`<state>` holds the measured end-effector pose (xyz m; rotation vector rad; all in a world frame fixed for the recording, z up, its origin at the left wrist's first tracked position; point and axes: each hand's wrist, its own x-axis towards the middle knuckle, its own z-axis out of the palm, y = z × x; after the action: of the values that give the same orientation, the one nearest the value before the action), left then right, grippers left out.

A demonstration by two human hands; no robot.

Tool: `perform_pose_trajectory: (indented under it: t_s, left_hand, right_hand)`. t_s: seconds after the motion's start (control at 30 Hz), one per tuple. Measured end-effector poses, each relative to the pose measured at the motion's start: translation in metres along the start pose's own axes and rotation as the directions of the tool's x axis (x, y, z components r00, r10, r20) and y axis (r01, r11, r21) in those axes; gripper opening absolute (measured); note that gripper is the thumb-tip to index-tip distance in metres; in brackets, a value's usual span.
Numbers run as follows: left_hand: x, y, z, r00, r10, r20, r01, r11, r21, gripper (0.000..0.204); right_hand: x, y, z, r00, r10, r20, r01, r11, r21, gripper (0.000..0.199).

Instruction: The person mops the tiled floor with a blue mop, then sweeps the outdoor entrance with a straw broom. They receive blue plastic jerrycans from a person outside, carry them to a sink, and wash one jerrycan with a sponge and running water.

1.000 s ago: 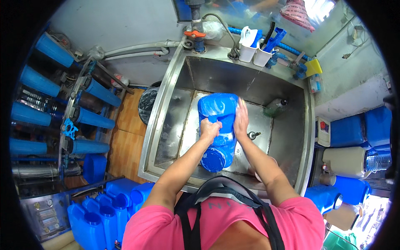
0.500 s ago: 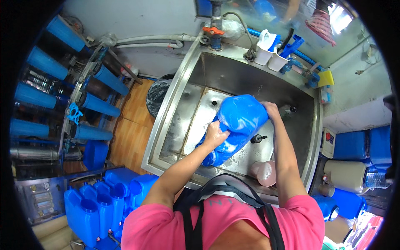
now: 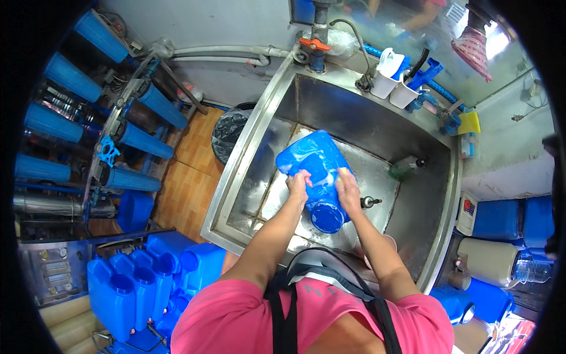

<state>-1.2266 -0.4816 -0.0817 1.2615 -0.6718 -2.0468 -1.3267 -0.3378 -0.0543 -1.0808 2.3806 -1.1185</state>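
Note:
A blue plastic water jug [image 3: 312, 154], streaked with white suds, lies tilted in the stainless steel sink [image 3: 239, 147]. Its round blue cap [image 3: 328, 218] points toward me. My left hand [image 3: 299, 184] is closed round the jug's handle on the left, the handle mostly hidden by the fingers. On the jug's right side my right hand [image 3: 349, 192] presses a small yellow sponge [image 3: 342, 171], of which only an edge shows. Right of that hand, a black fitting [image 3: 370, 202] sits on the sink floor. A pink container [image 3: 388, 242] is partly covered by my right forearm.
A greenish bottle [image 3: 407, 167] leans at the sink's right wall. White holders [image 3: 394, 88] with brushes line the back rim, near an orange-handled valve [image 3: 315, 44]. Several blue jugs [image 3: 118, 295] stand at lower left. A lined bin [image 3: 229, 134] is left of the sink.
The jug has been turned so its capped end faces me, its base now away. My right hand has come from the jug's far right end to its near right side, showing yellow sponge.

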Motion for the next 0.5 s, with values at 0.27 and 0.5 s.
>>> perform_pose_trajectory:
  t_s: [0.27, 0.5]
  left_hand:
    - [-0.003, -0.032, -0.046, 0.594, -0.109, -0.797, 0.582, 0.742, 0.332, 0.048]
    - [0.002, -0.022, -0.034, 0.858, 0.467, -0.212, 0.271, -0.062, 0.961, 0.069]
  right_hand:
    - [0.011, 0.029, 0.031, 0.969, -0.193, 0.152, 0.210, 0.971, -0.112, 0.050]
    - [-0.016, 0.024, 0.103, 0.845, -0.283, 0.454, 0.450, 0.834, -0.318, 0.044]
